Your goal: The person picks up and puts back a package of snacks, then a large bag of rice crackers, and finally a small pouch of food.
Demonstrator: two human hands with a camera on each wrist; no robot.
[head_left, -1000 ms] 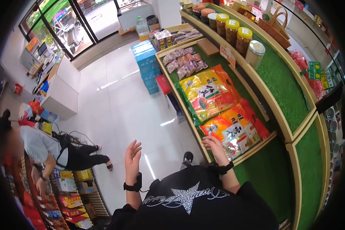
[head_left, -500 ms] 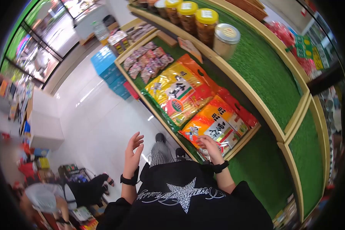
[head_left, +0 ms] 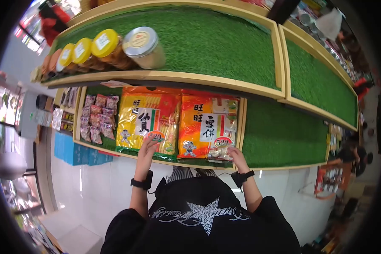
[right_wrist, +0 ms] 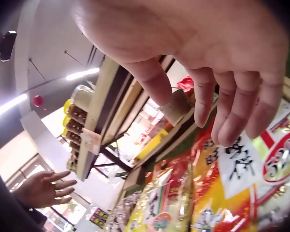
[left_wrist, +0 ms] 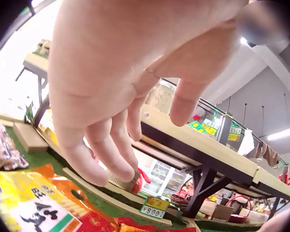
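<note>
My left hand [head_left: 146, 153] hovers at the front edge of the yellow snack bag [head_left: 150, 122], its fingers loosely bent with nothing in them. My right hand [head_left: 239, 161] is by the lower right corner of the orange-red rice cracker bag [head_left: 207, 127]; it too holds nothing. In the right wrist view its relaxed fingers [right_wrist: 229, 133] overlap the printed front of that bag. The two bags lie flat side by side on the green-lined lower shelf. The left wrist view has the yellow bag [left_wrist: 34, 203] below the left hand.
Small wrapped snack packs [head_left: 99, 116] lie left of the bags. Above, jars with yellow lids [head_left: 106, 42] and a silver-lidded jar [head_left: 144, 48] stand on the upper shelf, whose wooden rim [head_left: 169, 76] overhangs the bags. Blue boxes [head_left: 78, 150] sit on the floor at left.
The view has swung right so the shelf now lies straight ahead, and the person at left is out of view. Both empty hands are now in front of the bags.
</note>
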